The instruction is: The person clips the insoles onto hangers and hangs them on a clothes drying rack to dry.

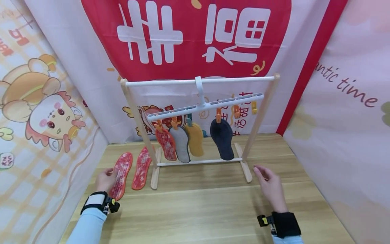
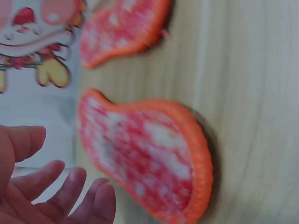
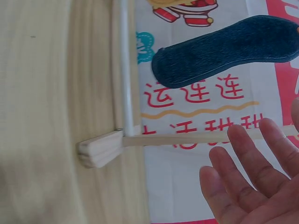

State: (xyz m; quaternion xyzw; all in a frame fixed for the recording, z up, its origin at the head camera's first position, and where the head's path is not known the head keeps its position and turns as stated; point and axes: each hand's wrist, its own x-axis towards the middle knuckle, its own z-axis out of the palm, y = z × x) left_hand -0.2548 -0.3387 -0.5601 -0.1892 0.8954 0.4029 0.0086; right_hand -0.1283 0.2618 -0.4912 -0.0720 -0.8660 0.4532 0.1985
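My left hand (image 1: pixel 105 180) is at the left edge of a red-and-white patterned insole (image 1: pixel 122 172) with an orange rim, flat on the table. In the left wrist view its fingers (image 2: pixel 70 191) are spread and loosely bent, with nothing between them. A matching insole (image 1: pixel 142 168) lies just to the right. My right hand (image 1: pixel 271 188) hovers empty near the drying rack's right foot (image 1: pixel 246 171), fingers loosely extended in the right wrist view. From the hanger (image 1: pixel 182 110) on the rack hang a red patterned insole (image 1: pixel 167 144), a grey one (image 1: pixel 180 144), a yellow one (image 1: pixel 195 139) and a dark blue one (image 1: pixel 222 139).
The wooden rack's left post (image 1: pixel 137 118) stands close to the flat insoles. An orange clip (image 1: pixel 236 111) and a yellow clip (image 1: pixel 254 107) hang at the hanger's right end with nothing in them. Printed cloth (image 1: pixel 341 135) walls in the wooden table (image 1: pixel 201 210) on three sides.
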